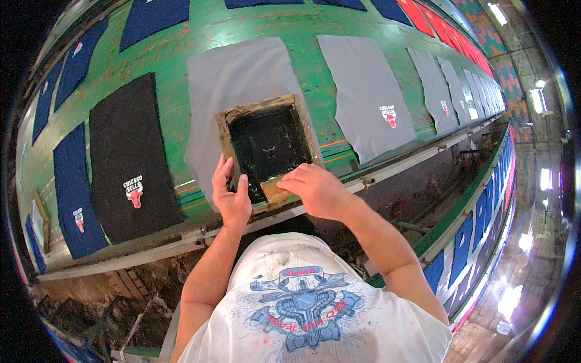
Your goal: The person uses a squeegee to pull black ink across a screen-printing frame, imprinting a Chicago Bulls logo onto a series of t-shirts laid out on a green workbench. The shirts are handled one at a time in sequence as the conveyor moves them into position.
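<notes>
A wooden-framed printing screen (227, 140) lies on a grey cloth piece (242, 69) in front of me. Its mesh is dark with wet-looking black ink, and a small pale emblem outline shows in the middle. My left hand (233, 196) grips the frame's near left side, thumb on the inside and fingers on the outer edge. With fingers pressed together, my right hand (315, 190) holds a wooden squeegee (274, 192) at the near end of the screen. The squeegee's lower edge is hidden.
Left of the screen lie a black cloth piece (130, 157) and a navy one (75, 187), both printed. Printed grey pieces (369, 91) extend to the right along the green table (175, 54). A rail (411, 162) runs along the near edge. Another wooden frame (40, 221) stands far left.
</notes>
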